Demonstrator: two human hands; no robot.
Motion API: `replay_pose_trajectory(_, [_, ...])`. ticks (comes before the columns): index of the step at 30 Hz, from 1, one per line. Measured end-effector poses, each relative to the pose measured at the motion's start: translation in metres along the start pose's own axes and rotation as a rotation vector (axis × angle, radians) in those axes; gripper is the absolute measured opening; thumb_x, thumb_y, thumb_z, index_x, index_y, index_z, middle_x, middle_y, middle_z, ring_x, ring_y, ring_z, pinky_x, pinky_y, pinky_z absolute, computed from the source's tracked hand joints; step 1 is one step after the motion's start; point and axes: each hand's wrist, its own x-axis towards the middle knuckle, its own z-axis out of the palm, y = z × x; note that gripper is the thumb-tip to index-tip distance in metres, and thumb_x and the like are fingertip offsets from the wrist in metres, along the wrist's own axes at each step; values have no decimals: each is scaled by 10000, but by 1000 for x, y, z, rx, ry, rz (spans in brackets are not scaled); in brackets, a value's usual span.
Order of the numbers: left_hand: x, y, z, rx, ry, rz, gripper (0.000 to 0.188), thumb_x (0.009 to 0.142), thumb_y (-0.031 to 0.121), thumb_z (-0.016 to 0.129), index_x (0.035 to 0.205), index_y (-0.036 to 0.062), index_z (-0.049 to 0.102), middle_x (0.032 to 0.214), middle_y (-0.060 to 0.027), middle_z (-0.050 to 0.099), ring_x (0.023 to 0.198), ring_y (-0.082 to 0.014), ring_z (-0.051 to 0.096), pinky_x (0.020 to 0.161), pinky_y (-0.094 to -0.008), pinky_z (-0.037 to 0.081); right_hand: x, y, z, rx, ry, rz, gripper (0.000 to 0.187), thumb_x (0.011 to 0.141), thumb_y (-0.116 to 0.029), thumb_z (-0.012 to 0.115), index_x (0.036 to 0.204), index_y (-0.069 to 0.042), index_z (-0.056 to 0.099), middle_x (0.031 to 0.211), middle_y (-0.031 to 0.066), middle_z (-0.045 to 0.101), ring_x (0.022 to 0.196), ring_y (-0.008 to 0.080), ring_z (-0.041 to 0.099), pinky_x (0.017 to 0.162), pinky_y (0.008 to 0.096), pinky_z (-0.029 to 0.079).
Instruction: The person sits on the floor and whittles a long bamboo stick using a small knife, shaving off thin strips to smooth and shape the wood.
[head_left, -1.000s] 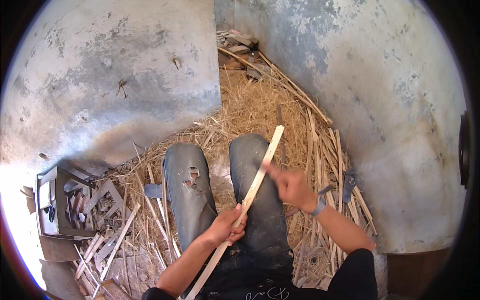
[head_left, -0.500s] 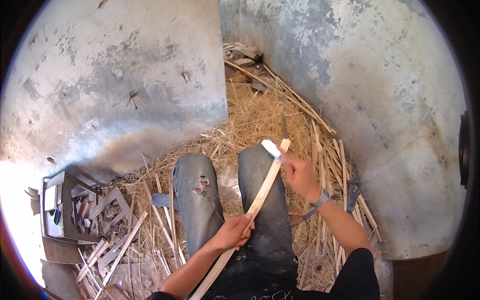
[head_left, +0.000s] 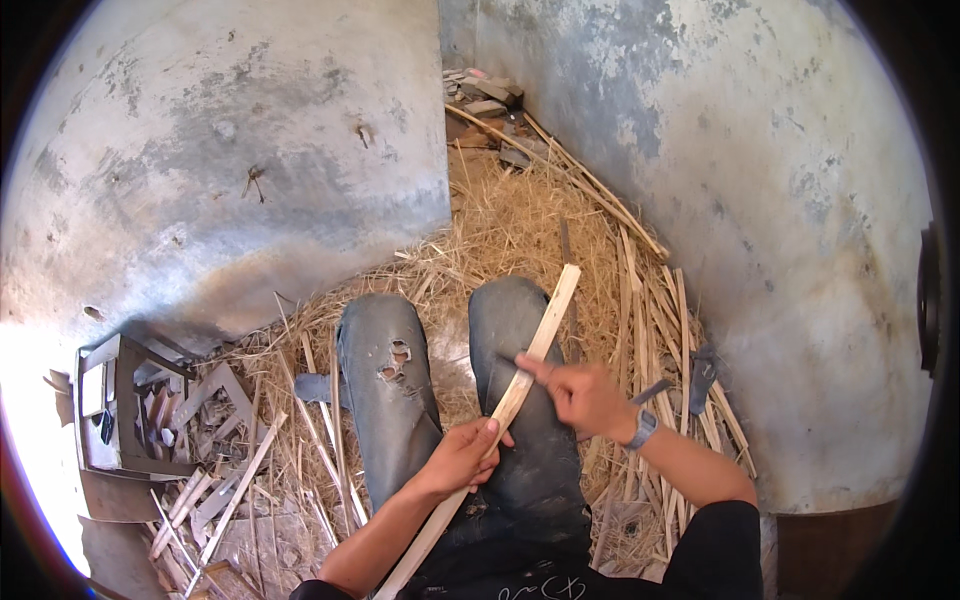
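A long pale strip of split wood (head_left: 515, 397) slants across my right thigh, its far end beyond my knee and its near end down by my body. My left hand (head_left: 467, 456) is wrapped round the strip at about its middle. Farther along it, my right hand (head_left: 583, 397) is closed on a knife, whose dark blade (head_left: 508, 357) crosses the strip and sticks out on its left side. Most of the knife's handle is hidden in the fist. A watch (head_left: 643, 430) is on my right wrist.
Straw-like shavings (head_left: 510, 215) cover the floor ahead. Long wooden strips (head_left: 650, 350) lie along the right wall (head_left: 780, 250). At the left, an open-framed box (head_left: 125, 410) stands by wood scraps (head_left: 215, 410). Stones (head_left: 485, 100) are piled in the far corner.
My right hand and the knife have come down along the strip, toward my left hand. The blade looked bright white before and looks dark now. My left hand keeps its hold.
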Motion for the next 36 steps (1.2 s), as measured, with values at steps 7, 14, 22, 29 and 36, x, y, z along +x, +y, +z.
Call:
replay_pose_trajectory(7, [5, 2, 0, 10, 9, -76, 548, 1115, 518, 380, 1199, 24, 601, 636, 22, 439, 460, -71, 402, 444, -244, 373, -16, 8, 13, 100, 27, -67, 545, 900, -29, 575, 1393, -242, 672, 915, 156, 749, 479, 221, 577, 511, 342, 504])
replay_pose_trajectory(14, [1, -2, -2, -97, -58, -37, 607, 1101, 550, 380, 1394, 53, 568, 680, 13, 478, 500, -72, 436, 457, -242, 367, -15, 7, 11, 112, 22, -60, 495, 942, -38, 594, 1404, -202, 661, 818, 164, 720, 526, 211, 628, 551, 377, 521])
replay_pose_trajectory(22, [-8, -18, -14, 121, -137, 140, 471, 1139, 348, 415, 1458, 6, 476, 729, -23, 530, 534, -89, 469, 533, -237, 418, 9, 57, -28, 210, 300, 178, 405, 998, -47, 599, 1399, -67, 651, 1022, 118, 755, 575, 60, 483, 525, 260, 416])
replay_pose_trajectory(29, [-20, -14, -4, -27, -107, 81, 419, 1146, 234, 393, 1531, 70, 392, 751, 11, 449, 549, -68, 406, 505, -221, 345, -6, 30, -15, -549, 198, -236, 557, 906, -60, 642, 1452, -170, 634, 735, 44, 594, 505, 121, 471, 457, 308, 417])
replay_pose_trajectory(36, [-17, -9, 7, -129, -121, -4, 377, 1153, 250, 371, 1500, 106, 396, 734, 30, 331, 534, -68, 305, 486, -232, 296, -6, 48, -17, -607, 153, -228, 639, 931, -133, 579, 1528, -356, 525, 743, 47, 497, 533, 199, 559, 453, 348, 479])
